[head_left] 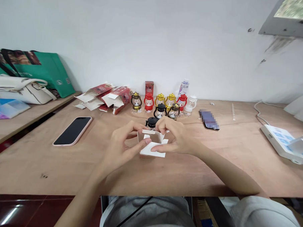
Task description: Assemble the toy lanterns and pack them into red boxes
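Observation:
A small cardboard box (153, 151) with white flaps is between my hands, its open end facing me. My left hand (125, 139) grips its left side, thumb on a white flap and fingers behind. My right hand (174, 136) is closed on the right side, thumb on the lower flap and fingers curled at the top edge. Right behind the box stands a small black lantern (152, 121), partly hidden by the box and my fingers. Farther back are several more small lanterns: black (160, 110), red (148, 102), gold (170, 100) and white (192, 101).
Flattened red boxes (119, 96) lie at the back left; one red box (149, 88) stands upright. A bottle (184, 87) is by the wall. Two phones, one pink-cased (73, 131) and one dark (209, 119), flank my hands. A power strip (285, 144) sits at right; bags (25, 89) at left.

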A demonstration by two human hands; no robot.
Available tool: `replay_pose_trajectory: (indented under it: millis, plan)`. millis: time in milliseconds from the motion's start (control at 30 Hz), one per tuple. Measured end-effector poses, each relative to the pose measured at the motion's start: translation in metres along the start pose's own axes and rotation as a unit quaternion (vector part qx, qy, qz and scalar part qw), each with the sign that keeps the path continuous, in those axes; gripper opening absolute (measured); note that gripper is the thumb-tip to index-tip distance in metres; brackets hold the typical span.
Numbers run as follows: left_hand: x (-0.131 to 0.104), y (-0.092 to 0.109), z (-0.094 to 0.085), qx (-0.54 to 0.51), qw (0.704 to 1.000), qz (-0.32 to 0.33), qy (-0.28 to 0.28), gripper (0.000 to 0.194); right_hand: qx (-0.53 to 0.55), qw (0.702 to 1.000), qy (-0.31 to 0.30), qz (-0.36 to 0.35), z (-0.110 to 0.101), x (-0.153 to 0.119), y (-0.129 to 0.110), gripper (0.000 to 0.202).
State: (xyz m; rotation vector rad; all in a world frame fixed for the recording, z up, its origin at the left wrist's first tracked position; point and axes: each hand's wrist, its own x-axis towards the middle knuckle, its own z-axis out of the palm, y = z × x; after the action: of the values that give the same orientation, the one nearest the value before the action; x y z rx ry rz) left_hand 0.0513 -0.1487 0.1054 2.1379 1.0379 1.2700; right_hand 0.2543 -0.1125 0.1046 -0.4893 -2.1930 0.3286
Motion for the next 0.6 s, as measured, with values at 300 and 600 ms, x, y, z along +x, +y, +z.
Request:
replay_pose_trajectory:
  millis: [300,600]
  plan:
    - [-0.001,0.003,0.000,0.010,1.000,0.021,0.001,0.015,0.109,0.989,-0.056,0.083,-0.013,0.005,-0.006,0.024]
    - [-0.002,0.003,0.002,0.043,0.998,0.044,0.012,0.015,0.208,0.964,-0.039,0.161,-0.012,0.006,-0.002,0.032]
